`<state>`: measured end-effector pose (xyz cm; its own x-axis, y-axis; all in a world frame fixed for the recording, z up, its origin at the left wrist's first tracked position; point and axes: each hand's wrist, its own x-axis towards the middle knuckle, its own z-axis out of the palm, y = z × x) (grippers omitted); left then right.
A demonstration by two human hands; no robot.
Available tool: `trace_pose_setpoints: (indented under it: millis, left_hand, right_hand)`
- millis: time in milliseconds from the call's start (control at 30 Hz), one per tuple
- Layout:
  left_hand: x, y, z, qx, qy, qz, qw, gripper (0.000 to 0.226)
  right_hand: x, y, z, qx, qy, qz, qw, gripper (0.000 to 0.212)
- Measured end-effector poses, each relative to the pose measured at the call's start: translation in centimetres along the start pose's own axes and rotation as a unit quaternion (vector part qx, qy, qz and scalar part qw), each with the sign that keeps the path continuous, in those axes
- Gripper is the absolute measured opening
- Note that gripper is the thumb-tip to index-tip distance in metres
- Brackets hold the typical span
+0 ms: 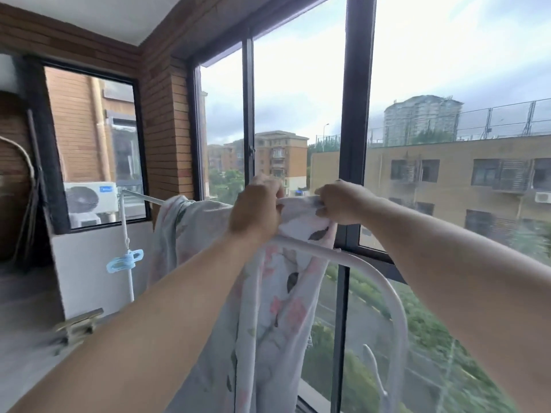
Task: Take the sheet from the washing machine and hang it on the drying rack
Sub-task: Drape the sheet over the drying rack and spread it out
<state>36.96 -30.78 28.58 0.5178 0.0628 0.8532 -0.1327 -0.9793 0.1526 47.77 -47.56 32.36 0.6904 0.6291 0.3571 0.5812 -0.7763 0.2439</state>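
A pale floral sheet point(268, 308) is draped over the top bar of a white drying rack point(384, 290) in front of the window and hangs down in long folds. My left hand point(256, 210) grips the sheet's upper edge above the rack's curved bar. My right hand point(343, 201) pinches the same edge just to the right, the cloth pulled taut between both hands. A further part of the sheet lies over the rack's far bar on the left.
A blue clothes peg point(125, 260) is clipped on the rack's thin upright pole at left. Tall dark-framed windows point(354, 144) stand right behind the rack. A white low wall point(89, 269) and an outdoor air-conditioner unit point(89, 201) are at left.
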Motion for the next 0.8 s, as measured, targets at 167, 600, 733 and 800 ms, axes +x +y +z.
trace_pose_setpoints:
  millis: [167, 600, 733, 800]
  left_hand:
    - [-1.8, 2.3, -1.0, 0.033, -0.030, -0.012, 0.999, 0.027]
    - [-8.5, 4.4, -1.8, 0.016, -0.077, -0.061, 0.995, 0.028]
    - [-8.5, 5.6, -2.2, 0.034, -0.078, -0.064, 0.994, 0.030]
    - [-8.4, 6.1, -2.0, 0.055, -0.081, -0.072, 0.993, 0.029]
  right_hand:
    - [-3.5, 0.9, 2.8, 0.002, -0.041, -0.028, 0.999, 0.015]
    - [-6.8, 1.3, 8.2, 0.602, -0.014, 0.332, 0.726, 0.009]
    - [-6.6, 1.4, 5.9, 0.695, 0.085, 0.328, 0.635, 0.018]
    - [-6.6, 2.0, 5.1, 0.594, 0.201, 0.287, 0.724, 0.014]
